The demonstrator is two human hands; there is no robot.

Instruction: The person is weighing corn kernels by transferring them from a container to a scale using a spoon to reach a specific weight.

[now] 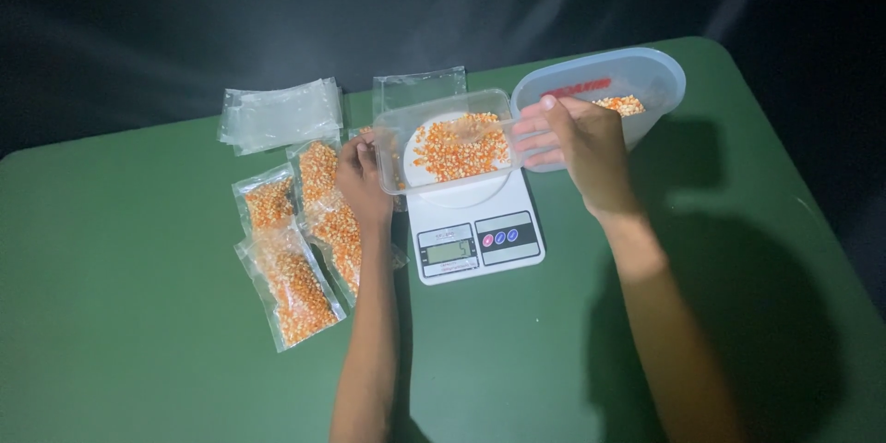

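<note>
1. The left hand [362,183] holds the left end of a clear tray [449,137]. Its fingers curl tight on the tray's rim.
2. The right hand [580,140] holds the right end of the same tray. Its thumb is on top of the rim and its fingers lie flat on the side. So each grip is closed on the tray.
3. The tray sits over the round white plate of a scale [472,221]. I cannot tell if it rests on the plate or is held just above it.
4. Corn [459,149] lies in the tray. It is orange and yellow, and it sits in a small heap in the middle.
5. The scale is white. It has a small screen and buttons on the near side. It stands on a green worktop [138,314].
6. A big tub [637,83] stands just behind the right hand. It is clear and a bit blue. More corn lies in it, and something red is in it too.
7. Three full bags [295,258] of corn lie left of the scale, under and beside the left arm. They touch each other.
8. A pile of empty bags [280,113] lies farther back on the left. One more flat clear bag [419,88] lies behind the tray.
9. The room behind the worktop is dark.
</note>
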